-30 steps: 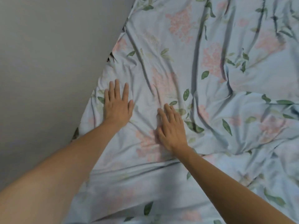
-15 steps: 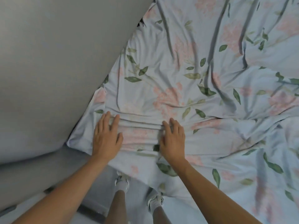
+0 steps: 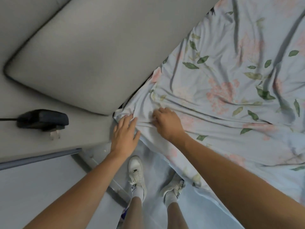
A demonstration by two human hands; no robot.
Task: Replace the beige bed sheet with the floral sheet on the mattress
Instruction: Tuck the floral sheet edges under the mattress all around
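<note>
The floral sheet [image 3: 231, 96] is being spread over the bed, its pale blue cloth printed with pink blossoms and green leaves and crossed by long creases. At the bed's near left corner the cloth is being gathered into a bunch of folds, and its near edge is hanging over the near edge of the bed towards the floor [image 3: 41, 187].

The left hand [image 3: 124, 134] is being laid on the sheet right at that corner, its fingers straight and slightly spread, with nothing being gripped. The right hand [image 3: 166, 123] is being held just beside it, further along the near edge, with its fingers curled down into the bunched folds; the cloth is being pinched there.

A grey padded headboard [image 3: 99, 55] is being met by the sheet along the bed's left edge, the cloth touching it. Past the corner, a grey ledge [image 3: 82, 133] is carrying a dark object [image 3: 42, 119] with a cord; what it is cannot be told. Two white shoes [image 3: 137, 176] are being worn on the floor below the hands, the right one partly covered by the hanging sheet. No containers are being shown.
</note>
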